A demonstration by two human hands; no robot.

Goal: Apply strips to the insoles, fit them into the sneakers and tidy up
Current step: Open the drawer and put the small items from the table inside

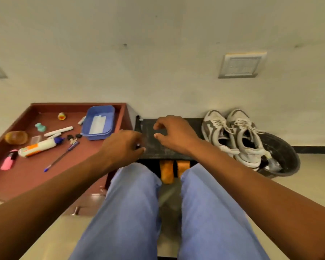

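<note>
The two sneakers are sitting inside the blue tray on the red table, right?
Not quite. The head view shows the two sneakers sitting on the right end of the dark bench, next to the black bin, not inside the blue tray. The blue tray is on the red table, and it holds white strips.

two sneakers are seen by the bin | one blue tray is counted, strips inside can't really be told apart | one glue tube | one blue pen | one pink highlighter | two hands, left hand and right hand | one black bin | one wall switch plate
</note>
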